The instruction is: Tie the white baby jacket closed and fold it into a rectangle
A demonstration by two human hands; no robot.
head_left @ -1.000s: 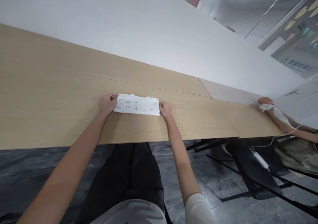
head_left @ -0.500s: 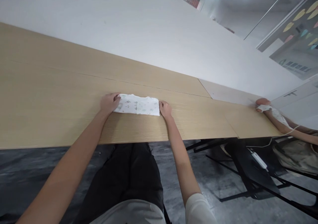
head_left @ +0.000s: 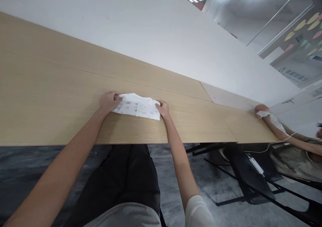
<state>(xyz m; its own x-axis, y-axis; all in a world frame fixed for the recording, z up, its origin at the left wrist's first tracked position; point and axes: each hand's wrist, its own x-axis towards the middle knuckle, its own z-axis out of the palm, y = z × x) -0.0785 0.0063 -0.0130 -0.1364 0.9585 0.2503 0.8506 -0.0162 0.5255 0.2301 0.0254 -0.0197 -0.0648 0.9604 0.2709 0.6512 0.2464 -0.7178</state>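
A folded white cloth with a small printed pattern [head_left: 137, 107] lies lengthwise before me, probably a garment, though its kind is not clear. Its left end is pinched between the thumb and fingers of my left hand [head_left: 108, 102]. At the opposite end my right hand [head_left: 163, 108] grips the edge, thumb on top and fingers behind. The cloth's upper edge dips in the middle, and a seam or fold runs down near its centre. My fingertips under the cloth are hidden.
The long wooden table [head_left: 62, 119] runs along a white wall [head_left: 125, 29]. At far right another person's arm [head_left: 279, 128] rests by a doll-like thing with white cloth [head_left: 263, 113]. A black folding chair [head_left: 246, 173] holds a white power strip [head_left: 256, 165].
My right thumb has moved from beside the cloth's right end onto it, and the hand now grips that end. The left hand keeps its hold. The view has shifted slightly.
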